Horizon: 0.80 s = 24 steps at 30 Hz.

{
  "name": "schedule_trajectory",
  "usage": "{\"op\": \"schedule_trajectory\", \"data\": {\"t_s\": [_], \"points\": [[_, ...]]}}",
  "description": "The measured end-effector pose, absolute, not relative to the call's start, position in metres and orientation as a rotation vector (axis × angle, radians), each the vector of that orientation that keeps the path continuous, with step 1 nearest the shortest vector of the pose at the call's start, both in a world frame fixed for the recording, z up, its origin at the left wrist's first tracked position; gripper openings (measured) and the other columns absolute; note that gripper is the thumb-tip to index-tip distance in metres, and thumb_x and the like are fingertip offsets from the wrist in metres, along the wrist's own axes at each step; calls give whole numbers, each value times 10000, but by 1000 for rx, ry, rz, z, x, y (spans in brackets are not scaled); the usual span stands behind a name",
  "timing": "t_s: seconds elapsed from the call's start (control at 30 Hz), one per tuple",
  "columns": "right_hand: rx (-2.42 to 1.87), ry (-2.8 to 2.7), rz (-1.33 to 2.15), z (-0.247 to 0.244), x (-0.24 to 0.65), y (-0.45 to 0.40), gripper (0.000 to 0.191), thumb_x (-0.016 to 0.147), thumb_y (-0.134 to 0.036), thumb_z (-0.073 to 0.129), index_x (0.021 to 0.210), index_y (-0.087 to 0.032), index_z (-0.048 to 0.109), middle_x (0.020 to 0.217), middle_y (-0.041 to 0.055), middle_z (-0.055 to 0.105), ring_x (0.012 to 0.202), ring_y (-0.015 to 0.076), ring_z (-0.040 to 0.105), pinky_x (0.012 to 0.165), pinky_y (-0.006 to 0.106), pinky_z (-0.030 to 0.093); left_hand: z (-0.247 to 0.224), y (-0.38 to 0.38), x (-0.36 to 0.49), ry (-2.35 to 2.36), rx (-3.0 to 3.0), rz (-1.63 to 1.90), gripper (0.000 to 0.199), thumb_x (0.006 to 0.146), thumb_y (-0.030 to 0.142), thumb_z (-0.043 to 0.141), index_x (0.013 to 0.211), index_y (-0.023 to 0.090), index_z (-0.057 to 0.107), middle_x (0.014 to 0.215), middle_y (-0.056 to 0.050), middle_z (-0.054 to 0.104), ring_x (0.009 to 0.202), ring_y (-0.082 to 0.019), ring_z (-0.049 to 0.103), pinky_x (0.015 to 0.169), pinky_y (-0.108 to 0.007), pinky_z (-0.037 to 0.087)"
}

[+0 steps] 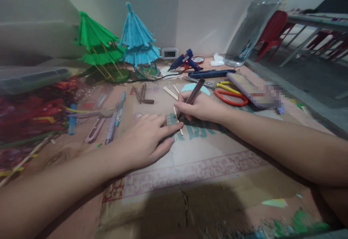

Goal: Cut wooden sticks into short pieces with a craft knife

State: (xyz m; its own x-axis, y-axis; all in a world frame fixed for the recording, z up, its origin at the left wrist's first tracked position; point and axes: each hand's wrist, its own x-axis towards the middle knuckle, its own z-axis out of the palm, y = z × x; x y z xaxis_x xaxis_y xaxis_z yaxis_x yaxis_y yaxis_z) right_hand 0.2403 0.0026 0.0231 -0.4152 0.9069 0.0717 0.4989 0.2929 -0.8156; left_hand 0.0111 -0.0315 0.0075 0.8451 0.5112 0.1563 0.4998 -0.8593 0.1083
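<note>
Your right hand (199, 104) pinches a brown marker (195, 92), its tip down at a thin wooden stick (181, 131) on the printed sheet (163, 172), while your left hand (148, 137) lies loosely spread, index fingertip pressed to that stick, apparently so it cannot roll under the marker

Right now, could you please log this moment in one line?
Right hand: holding brown marker, tip at pale stick | Left hand: touching same stick | Scissors: lying beyond right hand

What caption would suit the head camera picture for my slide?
The right hand holds a brown marker to a small stick; the left hand steadies it.
</note>
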Motion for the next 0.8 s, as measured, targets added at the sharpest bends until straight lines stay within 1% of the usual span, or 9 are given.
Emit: {"op": "schedule_trajectory", "data": {"t_s": [0.1, 0.2, 0.27, 0.37, 0.43, 0.53, 0.8], "points": [[-1260, -2042, 998, 24, 240, 2, 281, 910, -345, 589, 682, -197, 517, 460, -55, 535, 433, 91, 471, 467, 220, 339, 8, -31, 11, 812, 2948, 282, 465, 1031, 361, 391, 1443, 239, 571, 947, -89, 554, 858, -254, 522, 763, -408, 423], [-1281, -1989, 929, 25, 238, 2, 281, 919, -365, 590, 702, -201, 519, 479, -50, 544, 469, 105, 501, 493, 227, 366, 8, -31, 11, 812, 2943, 271, 463, 1036, 358, 383, 1444, 240, 569, 947, -90, 557, 851, -253, 522, 766, -410, 415], [-1288, -1925, 887, 25, 237, 2, 253, 923, -379, 590, 748, -204, 536, 504, -50, 550, 490, 112, 509, 501, 231, 372, 9, -32, 12, 812, 2943, 266, 462, 1038, 356, 381, 1447, 243, 564, 947, -89, 558, 851, -254, 522, 769, -411, 409], [-1281, -1870, 889, 27, 236, 3, 185, 896, -340, 620, 798, -208, 534, 550, -56, 564, 502, 109, 504, 510, 230, 372, 9, -32, 12, 808, 2946, 275, 459, 1040, 351, 381, 1449, 243, 559, 947, -86, 557, 854, -251, 521, 775, -406, 403], [-1297, -1878, 887, 28, 235, 4, 197, 874, -307, 640, 764, -207, 510, 565, -51, 575, 511, 104, 506, 519, 228, 375, 8, -32, 11, 806, 2948, 280, 459, 1041, 351, 382, 1451, 243, 557, 952, -86, 557, 855, -249, 520, 777, -404, 400], [-1332, -1897, 882, 28, 236, 4, 248, 883, -315, 632, 716, -208, 483, 542, -43, 577, 503, 105, 512, 518, 231, 374, 8, -32, 11, 810, 2949, 279, 461, 1040, 352, 383, 1453, 242, 555, 956, -88, 557, 856, -252, 518, 775, -408, 401], [-1269, -1940, 974, 21, 237, 5, 248, 849, -321, 658, 715, -212, 480, 521, -51, 577, 483, 105, 524, 497, 226, 367, 9, -32, 12, 827, 2924, 266, 460, 1034, 356, 382, 1438, 248, 573, 953, -91, 565, 857, -254, 514, 775, -412, 413]]}}
